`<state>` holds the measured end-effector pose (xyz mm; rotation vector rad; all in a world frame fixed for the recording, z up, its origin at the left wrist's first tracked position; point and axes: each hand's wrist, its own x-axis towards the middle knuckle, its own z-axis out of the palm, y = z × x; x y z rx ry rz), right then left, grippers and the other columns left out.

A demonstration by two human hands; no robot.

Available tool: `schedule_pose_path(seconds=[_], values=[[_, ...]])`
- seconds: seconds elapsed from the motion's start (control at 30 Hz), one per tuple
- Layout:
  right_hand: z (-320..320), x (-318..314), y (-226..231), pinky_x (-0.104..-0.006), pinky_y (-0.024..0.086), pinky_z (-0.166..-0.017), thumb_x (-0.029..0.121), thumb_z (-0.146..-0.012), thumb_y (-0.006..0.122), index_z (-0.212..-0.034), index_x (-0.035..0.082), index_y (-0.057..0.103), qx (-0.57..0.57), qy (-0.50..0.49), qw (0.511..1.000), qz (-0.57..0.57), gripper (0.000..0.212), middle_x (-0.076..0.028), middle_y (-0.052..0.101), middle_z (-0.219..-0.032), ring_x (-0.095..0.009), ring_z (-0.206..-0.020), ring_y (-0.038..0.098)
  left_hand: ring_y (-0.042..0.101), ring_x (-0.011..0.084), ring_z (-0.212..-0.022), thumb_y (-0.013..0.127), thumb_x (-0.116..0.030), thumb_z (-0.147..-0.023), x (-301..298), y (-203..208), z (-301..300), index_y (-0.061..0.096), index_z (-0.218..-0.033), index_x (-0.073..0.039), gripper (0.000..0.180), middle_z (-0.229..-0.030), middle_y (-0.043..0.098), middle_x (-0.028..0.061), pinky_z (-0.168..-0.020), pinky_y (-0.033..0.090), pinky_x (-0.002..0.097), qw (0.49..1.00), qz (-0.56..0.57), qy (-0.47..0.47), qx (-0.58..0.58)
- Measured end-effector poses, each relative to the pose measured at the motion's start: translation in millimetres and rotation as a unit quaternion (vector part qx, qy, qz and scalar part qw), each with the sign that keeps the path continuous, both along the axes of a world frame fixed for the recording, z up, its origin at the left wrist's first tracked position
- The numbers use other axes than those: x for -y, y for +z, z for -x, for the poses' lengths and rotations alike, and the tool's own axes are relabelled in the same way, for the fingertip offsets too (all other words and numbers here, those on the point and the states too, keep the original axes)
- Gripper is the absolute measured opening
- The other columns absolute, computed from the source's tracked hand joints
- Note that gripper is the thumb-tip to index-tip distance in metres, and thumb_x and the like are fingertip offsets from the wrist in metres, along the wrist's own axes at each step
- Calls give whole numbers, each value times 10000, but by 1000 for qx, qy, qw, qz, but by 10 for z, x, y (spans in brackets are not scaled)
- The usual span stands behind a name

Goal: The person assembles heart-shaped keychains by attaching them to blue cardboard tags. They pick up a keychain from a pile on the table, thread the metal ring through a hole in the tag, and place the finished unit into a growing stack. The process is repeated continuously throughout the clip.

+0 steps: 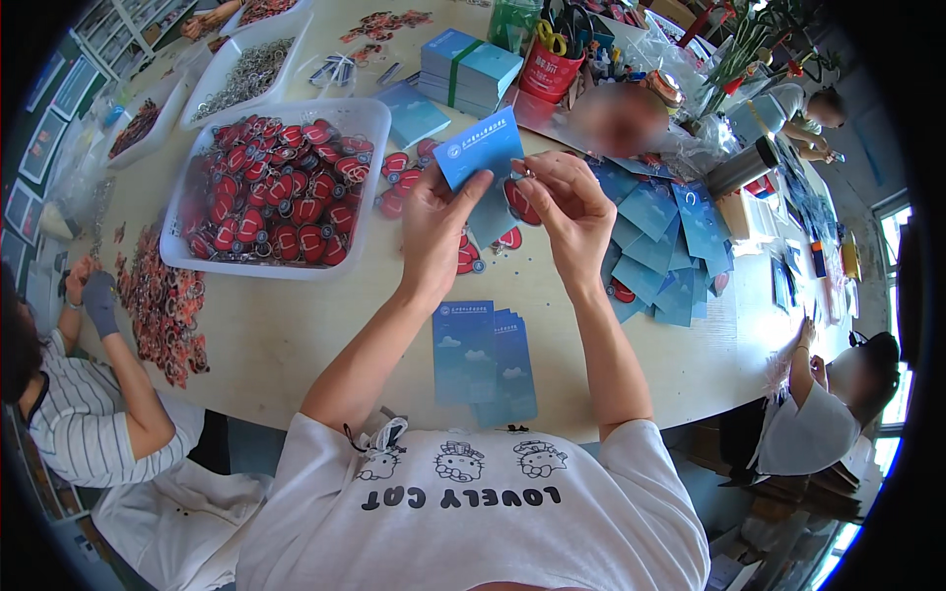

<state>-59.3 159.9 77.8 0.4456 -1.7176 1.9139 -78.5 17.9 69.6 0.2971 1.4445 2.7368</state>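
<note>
My left hand [432,236] pinches a blue folded card [478,150] between thumb and fingers, above the table. Close on its right, my right hand [576,212] holds a red keychain [521,203] by its small metal ring. The red charm hangs at the card's right edge; whether it touches the card I cannot tell. Beneath my hands lie several loose red keychains [468,258]. Nearer to me, several blue cards [463,360] lie overlapped. A translucent white tub [378,148] full of red keychains stands left of my left hand.
Right of my hands spreads a heap of blue cards [655,266]. Behind stand a green-banded card stack [471,71], a red pen holder [549,74] and a steel flask [744,167]. Orange-red pieces [163,305] lie at left. Co-workers sit at both sides.
</note>
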Motion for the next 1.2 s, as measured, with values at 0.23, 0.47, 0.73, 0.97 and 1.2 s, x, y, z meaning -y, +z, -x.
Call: schedule_pose_path(seconds=[0.23, 0.47, 0.73, 0.97, 1.2], values=[[-84, 98, 88, -258, 544, -847, -79, -848, 634, -1033, -63, 606, 79, 21, 994, 70, 187, -92, 615, -1031, -189, -1003, 646, 602, 78, -950, 668, -54, -873, -5, -50, -36, 651, -1067, -4, 201, -1017, 670, 48, -860, 467, 229, 998, -32, -50, 21], [-111, 90, 20, -244, 513, -704, 16, -795, 731, -912, -12, 687, 27, -107, 988, -111, 128, -76, 674, -936, -129, -832, 644, 624, 93, -887, 658, -36, -877, -47, -69, -42, 659, -1044, -1, 171, -960, 673, 53, -798, 503, 235, 998, 13, 34, -60], [-143, 28, 346, -244, 441, -543, 40, -743, 752, -874, 49, 704, 9, -202, 932, -300, 140, -31, 686, -777, -110, -659, 620, 613, 110, -846, 668, -61, -874, -6, -1, -33, 665, -984, 5, 128, -931, 658, 61, -746, 477, 248, 955, 191, 128, -187], [-128, -71, 329, -215, 449, -580, 42, -780, 743, -879, 13, 672, 50, -88, 972, -210, 125, -36, 692, -784, -82, -657, 613, 616, 111, -863, 685, -80, -866, 55, 53, -48, 654, -995, 20, 167, -952, 668, 75, -753, 481, 251, 966, 175, 70, -178], [-113, 42, 368, -180, 446, -607, 45, -825, 722, -888, -7, 664, 66, -54, 996, -30, 101, -33, 694, -822, -51, -705, 619, 620, 102, -906, 687, -69, -866, 11, 146, -159, 616, -1056, 29, 225, -1005, 670, 76, -827, 499, 252, 985, 88, 41, -144]])
